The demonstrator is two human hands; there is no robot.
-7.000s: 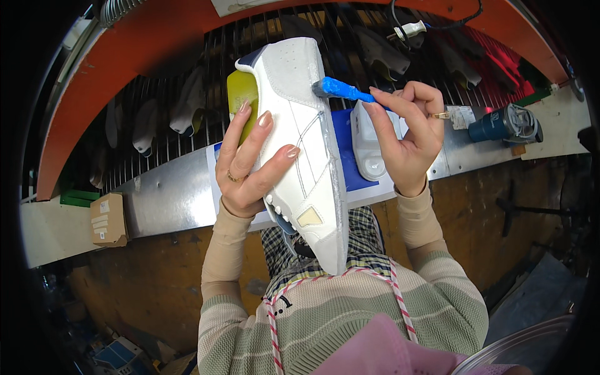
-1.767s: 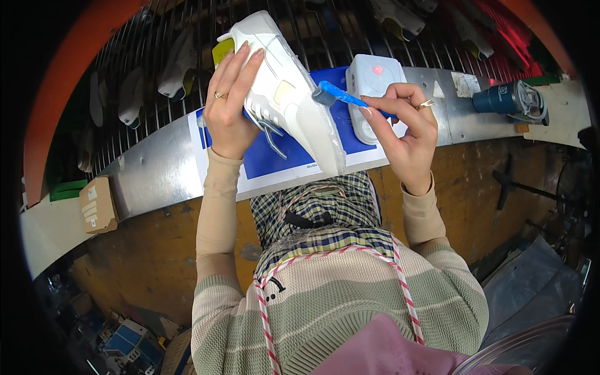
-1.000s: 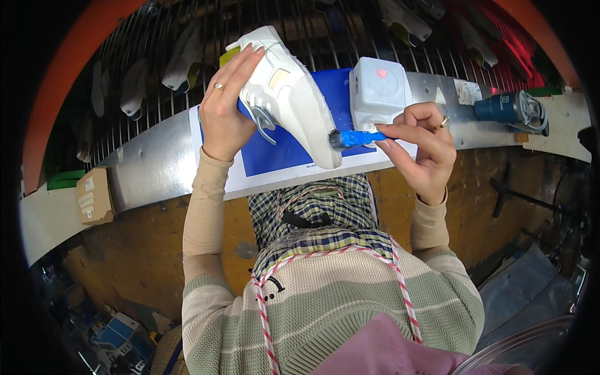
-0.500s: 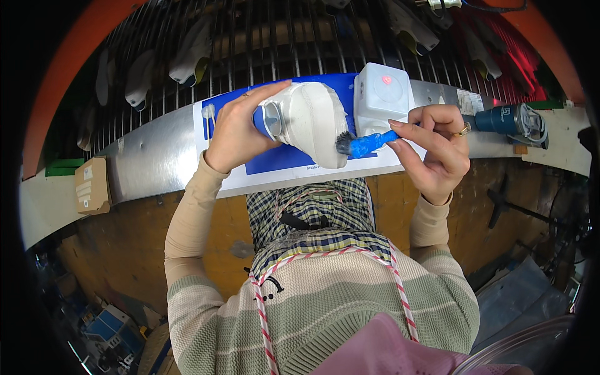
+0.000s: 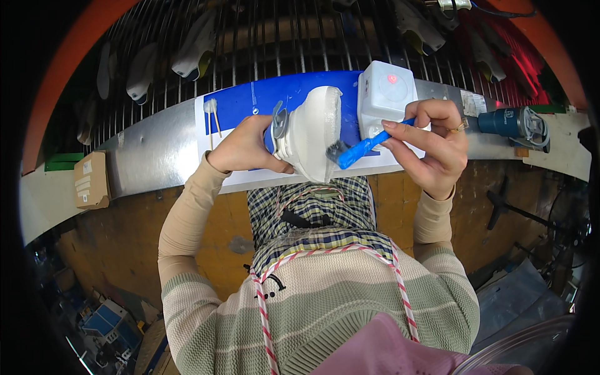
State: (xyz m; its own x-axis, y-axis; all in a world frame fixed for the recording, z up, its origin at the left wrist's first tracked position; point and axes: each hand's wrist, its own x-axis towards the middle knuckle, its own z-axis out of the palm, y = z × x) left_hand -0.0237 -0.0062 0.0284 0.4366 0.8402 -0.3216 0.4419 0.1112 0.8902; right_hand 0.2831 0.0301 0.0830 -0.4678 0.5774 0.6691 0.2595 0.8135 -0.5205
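Observation:
My left hand [image 5: 253,147] is closed around the ankle end of a white shoe upper [image 5: 315,128], which has a blue part inside its opening. The upper is tilted, with its pale bottom edge toward my right hand. Between the thumb and fingers of my right hand [image 5: 437,147] is a blue-handled brush [image 5: 359,152]. Its dark bristles are at the lower right edge of the upper; whether they touch it I cannot tell. Part of the upper is hidden behind my left fingers.
Under my hands lies a blue and white sheet [image 5: 240,94] on a metal ledge [image 5: 147,150]. Two thin sticks with white tips [image 5: 214,115] rest on it. A white container [image 5: 387,87] stands behind the brush, a blue tumbler [image 5: 500,122] farther right. Several shoes [image 5: 195,47] sit on the bar rack beyond.
My left hand has turned the upper and shifted its grip lower, uncovering the white-tipped sticks. The brush has moved slightly left and down along the upper's edge.

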